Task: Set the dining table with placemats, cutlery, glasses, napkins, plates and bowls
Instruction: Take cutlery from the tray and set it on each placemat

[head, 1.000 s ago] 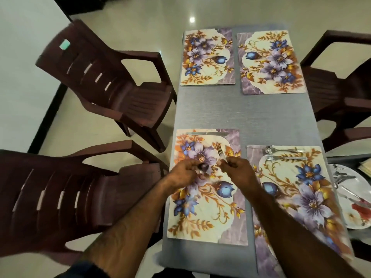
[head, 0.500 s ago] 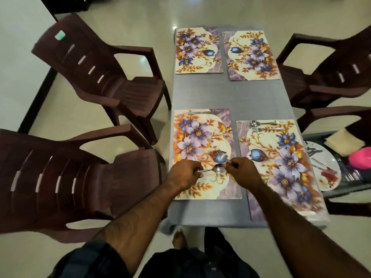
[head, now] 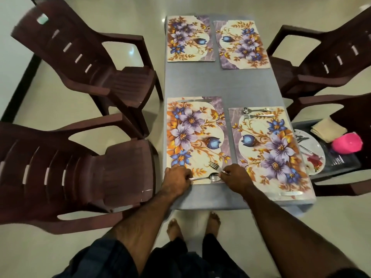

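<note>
Several floral placemats lie on the grey table (head: 218,83). At the near edge of the near-left placemat (head: 192,137), my left hand (head: 176,180) pinches the handle of a spoon (head: 208,177) whose bowl lies flat on the mat. My right hand (head: 236,177) grips a fork (head: 215,166), tines pointing up-left just above the spoon. A knife (head: 190,100) lies along that mat's far edge. The near-right placemat (head: 271,149) carries a spoon (head: 255,110) and a fork (head: 258,116) at its far edge, and a knife (head: 291,193) at its near edge.
Brown plastic chairs stand left (head: 80,63), near-left (head: 70,173) and right (head: 325,63). A side tray at the right holds a plate (head: 313,155), folded napkins (head: 328,129), a pink bowl (head: 347,145) and clear glasses (head: 339,161). My bare feet show below the table's near edge.
Both hands carried the spoon and fork from the mat's middle toward its near edge; the spoon now lies flat there. The view pulled back.
</note>
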Motion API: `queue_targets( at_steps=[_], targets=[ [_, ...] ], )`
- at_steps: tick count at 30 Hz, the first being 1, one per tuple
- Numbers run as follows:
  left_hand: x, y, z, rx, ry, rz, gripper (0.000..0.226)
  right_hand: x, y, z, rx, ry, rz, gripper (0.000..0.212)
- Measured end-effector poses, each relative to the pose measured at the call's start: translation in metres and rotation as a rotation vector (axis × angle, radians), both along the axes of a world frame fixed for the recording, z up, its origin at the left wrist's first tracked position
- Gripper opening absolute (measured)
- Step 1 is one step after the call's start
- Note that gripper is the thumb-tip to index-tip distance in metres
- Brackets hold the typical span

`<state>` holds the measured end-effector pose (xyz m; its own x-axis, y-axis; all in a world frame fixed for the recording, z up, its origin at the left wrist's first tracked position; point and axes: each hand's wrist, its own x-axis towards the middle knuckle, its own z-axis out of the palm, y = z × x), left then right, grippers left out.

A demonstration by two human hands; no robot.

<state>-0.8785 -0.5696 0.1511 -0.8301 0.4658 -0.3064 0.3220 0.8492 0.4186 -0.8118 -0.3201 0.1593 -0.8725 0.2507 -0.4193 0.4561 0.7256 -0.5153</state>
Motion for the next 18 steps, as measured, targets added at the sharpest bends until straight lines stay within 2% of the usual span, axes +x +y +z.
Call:
queue_targets(
  at_steps=[8, 14, 18],
  targets=[
    [0.0032, 0.0007, -0.0100, 0.020, 0.009, 0.064, 0.016, 0.0061, 0.0072, -0.0107, -0.017, 0.015, 0.015, 0.034],
    [-0.0030, -0.0030, -0.0106, 0.063, -0.021, 0.098, 0.017, 0.0025, 0.0084, -0.0082, -0.058, 0.028, 0.026, 0.024],
    [-0.0034, -0.0037, -0.0100, 0.066, -0.024, 0.089, 0.017, 0.0015, 0.0096, -0.0101, -0.054, 0.011, 0.020, 0.026]
  ],
)
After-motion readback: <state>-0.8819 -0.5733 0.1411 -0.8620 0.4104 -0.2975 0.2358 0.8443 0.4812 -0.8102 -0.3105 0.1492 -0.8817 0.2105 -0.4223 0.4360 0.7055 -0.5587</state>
